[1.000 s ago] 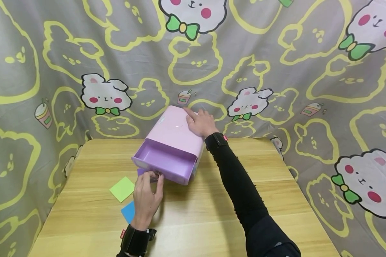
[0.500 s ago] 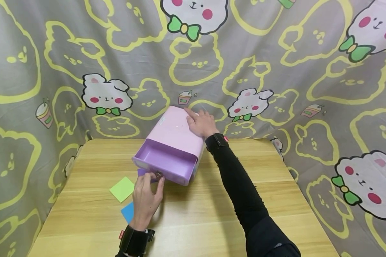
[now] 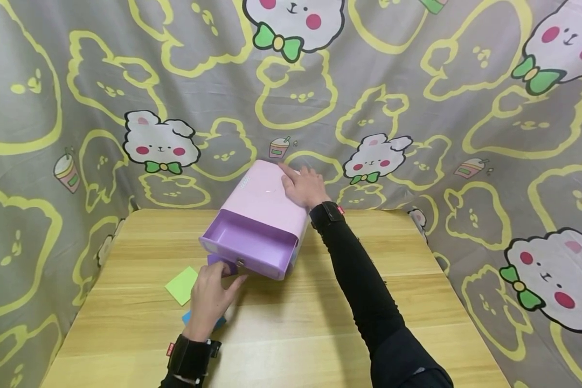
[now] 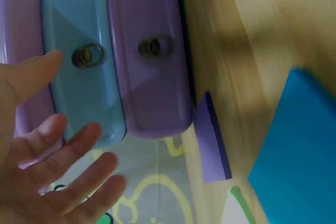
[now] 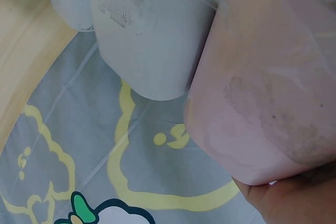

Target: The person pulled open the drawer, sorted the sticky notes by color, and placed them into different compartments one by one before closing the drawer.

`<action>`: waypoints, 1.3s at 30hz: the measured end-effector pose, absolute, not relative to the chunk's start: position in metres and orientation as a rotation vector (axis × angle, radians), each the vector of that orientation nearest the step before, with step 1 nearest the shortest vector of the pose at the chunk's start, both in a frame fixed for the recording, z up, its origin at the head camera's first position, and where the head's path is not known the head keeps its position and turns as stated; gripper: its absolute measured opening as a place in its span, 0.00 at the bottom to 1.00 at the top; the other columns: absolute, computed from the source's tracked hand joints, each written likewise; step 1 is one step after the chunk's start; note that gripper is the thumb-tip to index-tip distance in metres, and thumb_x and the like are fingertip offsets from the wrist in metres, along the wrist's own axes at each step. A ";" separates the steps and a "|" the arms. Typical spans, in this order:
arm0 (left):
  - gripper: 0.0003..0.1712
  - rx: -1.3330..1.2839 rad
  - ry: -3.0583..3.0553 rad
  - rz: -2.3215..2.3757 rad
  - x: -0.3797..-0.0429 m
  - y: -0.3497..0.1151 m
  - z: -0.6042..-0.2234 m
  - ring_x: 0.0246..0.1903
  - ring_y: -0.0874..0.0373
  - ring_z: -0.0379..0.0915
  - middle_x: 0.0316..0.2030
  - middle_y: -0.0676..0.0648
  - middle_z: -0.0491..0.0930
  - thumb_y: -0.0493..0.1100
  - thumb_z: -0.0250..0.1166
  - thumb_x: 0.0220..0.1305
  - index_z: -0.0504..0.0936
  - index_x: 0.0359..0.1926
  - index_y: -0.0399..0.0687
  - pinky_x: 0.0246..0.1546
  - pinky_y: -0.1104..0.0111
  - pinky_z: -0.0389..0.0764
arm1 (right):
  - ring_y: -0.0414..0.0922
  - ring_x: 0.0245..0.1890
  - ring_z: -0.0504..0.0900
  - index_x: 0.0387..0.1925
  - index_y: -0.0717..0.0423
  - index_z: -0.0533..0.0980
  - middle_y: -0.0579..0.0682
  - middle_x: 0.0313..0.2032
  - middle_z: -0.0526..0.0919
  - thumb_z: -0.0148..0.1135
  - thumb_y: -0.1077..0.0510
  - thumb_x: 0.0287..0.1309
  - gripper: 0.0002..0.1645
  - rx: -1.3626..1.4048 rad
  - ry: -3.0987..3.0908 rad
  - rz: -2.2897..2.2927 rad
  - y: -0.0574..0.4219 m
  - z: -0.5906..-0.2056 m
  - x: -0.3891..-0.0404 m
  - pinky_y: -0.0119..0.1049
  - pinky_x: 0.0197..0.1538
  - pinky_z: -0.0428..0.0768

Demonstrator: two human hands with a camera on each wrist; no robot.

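Drawer box: the pink-shelled unit stood at a slant towards the back of the wooden table, its front angled to the person.
Top drawer: the lilac one was pulled out, its inside in plain sight from above.
Pull ring: the metal ring sat on that drawer's front.
Left hand: it hovered just beside the ring, apart from it, fingers loosely spread and thumb held well away from them.
Lower drawers: a light blue front and a purple front, each with its own ring.
Right hand: it rested on the shell's top near the far right edge, fingers spread; some tips I couldn't make out.
Note pads: yellow-green lay left of the box, blue partly behind the left hand from above, purple close by the bottom drawer.
Curtain: grey, printed with rabbits, hung behind.
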State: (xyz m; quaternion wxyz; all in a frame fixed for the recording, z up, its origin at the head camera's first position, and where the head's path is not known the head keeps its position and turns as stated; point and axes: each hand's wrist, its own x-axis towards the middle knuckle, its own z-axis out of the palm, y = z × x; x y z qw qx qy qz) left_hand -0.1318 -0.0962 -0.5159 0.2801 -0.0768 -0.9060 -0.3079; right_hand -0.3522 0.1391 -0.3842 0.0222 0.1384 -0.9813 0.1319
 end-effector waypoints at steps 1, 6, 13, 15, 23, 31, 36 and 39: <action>0.24 -0.208 -2.458 -0.830 -0.134 -0.098 -0.516 0.32 0.48 0.77 0.32 0.41 0.85 0.49 0.82 0.46 0.80 0.36 0.41 0.31 0.57 0.80 | 0.64 0.73 0.62 0.78 0.23 0.52 0.63 0.74 0.64 0.27 0.36 0.75 0.33 0.430 -3.040 0.413 0.139 -0.384 -0.352 0.64 0.71 0.62; 0.28 -0.274 -2.563 -0.875 -0.145 -0.109 -0.518 0.36 0.40 0.81 0.37 0.34 0.84 0.42 0.82 0.46 0.80 0.45 0.34 0.36 0.48 0.85 | 0.65 0.74 0.62 0.78 0.25 0.53 0.65 0.74 0.64 0.28 0.37 0.75 0.33 0.433 -3.035 0.425 0.140 -0.384 -0.352 0.65 0.71 0.62; 0.42 -0.388 -2.662 -0.921 -0.163 -0.125 -0.524 0.46 0.30 0.82 0.47 0.25 0.82 0.37 0.82 0.46 0.73 0.61 0.32 0.48 0.40 0.83 | 0.64 0.74 0.62 0.78 0.24 0.53 0.64 0.74 0.64 0.28 0.37 0.75 0.33 0.435 -3.033 0.415 0.139 -0.383 -0.352 0.65 0.72 0.62; 0.44 -0.399 -2.697 -0.932 -0.167 -0.130 -0.525 0.50 0.29 0.81 0.51 0.25 0.81 0.37 0.81 0.47 0.71 0.64 0.33 0.53 0.38 0.80 | 0.64 0.74 0.62 0.78 0.24 0.53 0.64 0.75 0.64 0.28 0.37 0.75 0.33 0.436 -3.031 0.416 0.138 -0.382 -0.353 0.64 0.71 0.62; 0.50 -0.418 -2.769 -0.927 -0.183 -0.142 -0.534 0.57 0.29 0.77 0.58 0.26 0.78 0.35 0.80 0.47 0.65 0.70 0.36 0.60 0.38 0.75 | 0.64 0.74 0.62 0.78 0.22 0.52 0.64 0.74 0.64 0.28 0.36 0.75 0.32 0.424 -3.031 0.409 0.139 -0.383 -0.353 0.64 0.72 0.62; 0.49 -0.365 -2.883 -0.735 -0.192 -0.143 -0.540 0.55 0.26 0.75 0.57 0.24 0.77 0.40 0.81 0.48 0.67 0.67 0.30 0.53 0.33 0.76 | 0.65 0.75 0.61 0.78 0.24 0.53 0.65 0.75 0.63 0.28 0.36 0.75 0.33 0.427 -3.034 0.436 0.141 -0.384 -0.352 0.64 0.73 0.60; 0.49 -0.313 -3.064 -0.675 -0.198 -0.143 -0.537 0.60 0.24 0.69 0.63 0.23 0.72 0.45 0.78 0.53 0.65 0.70 0.31 0.54 0.30 0.72 | 0.65 0.74 0.62 0.78 0.25 0.54 0.65 0.74 0.64 0.29 0.37 0.75 0.33 0.430 -3.026 0.440 0.141 -0.384 -0.350 0.64 0.73 0.61; 0.49 -0.296 -3.110 -0.678 -0.201 -0.142 -0.536 0.62 0.24 0.67 0.65 0.23 0.69 0.45 0.79 0.53 0.64 0.71 0.33 0.55 0.29 0.71 | 0.65 0.73 0.63 0.78 0.25 0.54 0.65 0.74 0.65 0.28 0.37 0.75 0.33 0.442 -3.020 0.435 0.141 -0.383 -0.350 0.64 0.72 0.62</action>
